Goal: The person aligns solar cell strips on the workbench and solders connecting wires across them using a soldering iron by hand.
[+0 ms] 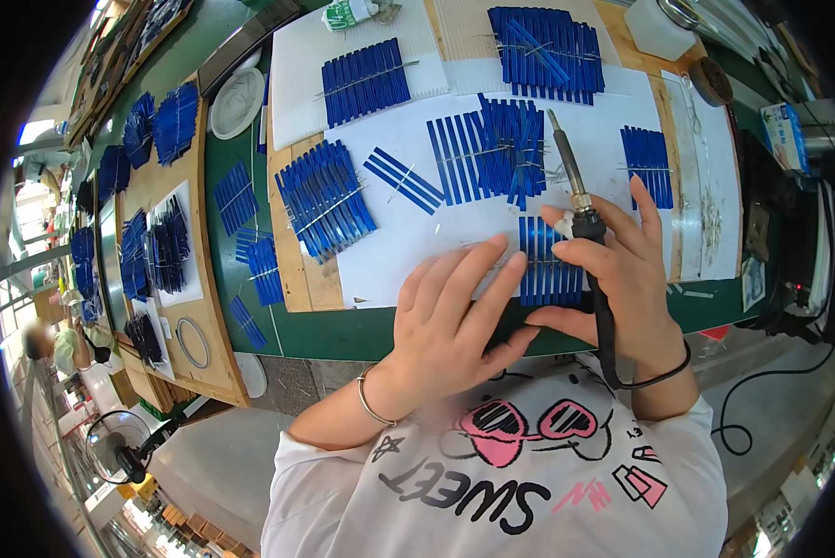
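Between our two hands lies the bundle of blue strips [536,274], set side by side on the white sheet [389,256], its right part covered by our right hand [620,270]. That hand is closed around a soldering iron [576,177]: the dark handle passes between the fingers, and the metal tip points up and away from us, beyond the fingertips. The thumb reaches in at the near edge of the strips.

Our left hand [456,307] has its fingers extended and loosely spread, the index fingertip at the left edge of the bundle and the thumb near the right thumb; whether it presses on the strips we cannot tell. A metal bracelet [369,398] circles its wrist.

Just ahead of the left hand we see a small group of three strips [404,180], and to the right of that a wider row [487,153] with fine wires across it. Farther to the hand's left lies a thick stack [326,200]; well ahead of both hands are two more, a left stack [365,84] and a right stack [552,58]. Beyond the right hand's raised fingers sits a small stack [647,167].

Far ahead and to the right of that hand stands a white container [661,30]. Well to the left of our left hand, a wooden board [214,363] bears more blue strips and a grey ring [193,342].
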### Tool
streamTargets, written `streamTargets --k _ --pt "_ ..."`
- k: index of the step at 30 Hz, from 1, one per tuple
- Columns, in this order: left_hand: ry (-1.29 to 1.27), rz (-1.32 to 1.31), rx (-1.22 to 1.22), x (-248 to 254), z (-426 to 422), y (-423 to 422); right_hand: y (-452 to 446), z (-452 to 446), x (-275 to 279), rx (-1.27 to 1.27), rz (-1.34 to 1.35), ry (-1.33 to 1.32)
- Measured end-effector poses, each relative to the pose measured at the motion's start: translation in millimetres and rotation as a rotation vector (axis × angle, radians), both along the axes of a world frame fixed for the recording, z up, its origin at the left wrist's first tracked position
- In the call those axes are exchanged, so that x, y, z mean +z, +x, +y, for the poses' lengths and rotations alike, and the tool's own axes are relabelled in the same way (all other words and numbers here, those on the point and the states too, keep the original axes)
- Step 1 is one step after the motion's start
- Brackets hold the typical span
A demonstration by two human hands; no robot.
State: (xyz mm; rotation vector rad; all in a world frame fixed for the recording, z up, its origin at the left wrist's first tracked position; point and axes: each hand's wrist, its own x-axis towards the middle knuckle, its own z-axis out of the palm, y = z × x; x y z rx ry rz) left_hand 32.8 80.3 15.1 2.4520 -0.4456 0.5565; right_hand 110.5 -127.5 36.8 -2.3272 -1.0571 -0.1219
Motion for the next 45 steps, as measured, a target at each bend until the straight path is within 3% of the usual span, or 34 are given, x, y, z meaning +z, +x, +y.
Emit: streamTargets --k 8,20,22,26,28,30,33,36,45 --pt "0.143 0.025 -0.008 -0.8 0.1 -0.8 1.3 0.2 1.1 0.018 0.013 -0.030" --pt "0.098 0.002 -0.005 -1.4 0.3 -1.8 -1.7 -7.2 8.5 0.015 0.018 0.110" --pt "0.109 -0.008 -0.014 -2.3 1.1 -0.9 -8.3 -12.1 20.1 0.125 -0.029 -0.094" --pt "0.124 -0.003 -0.037 -0.8 1.6 -1.1 -13.2 -18.7 7.9 0.111 -0.023 -0.100" --pt "0.123 0.016 -0.057 3.2 3.7 -1.7 -16.4 -31.6 12.9 0.086 0.021 -0.018" --pt "0.122 0.042 -0.074 7.2 6.4 -3.8 -20.0 -40.8 19.5 -0.096 0.112 0.451" --pt "0.182 0.030 -0.142 9.9 10.6 -2.1 -17.2 -43.1 40.6 -0.103 0.288 0.483" --pt "0.217 0.018 -0.149 7.3 11.3 0.8 -22.4 -30.9 32.3 -0.177 0.311 0.566" --pt "0.258 0.062 -0.128 4.6 9.2 -1.0 -21.9 -23.6 31.7 -0.095 0.234 0.466"
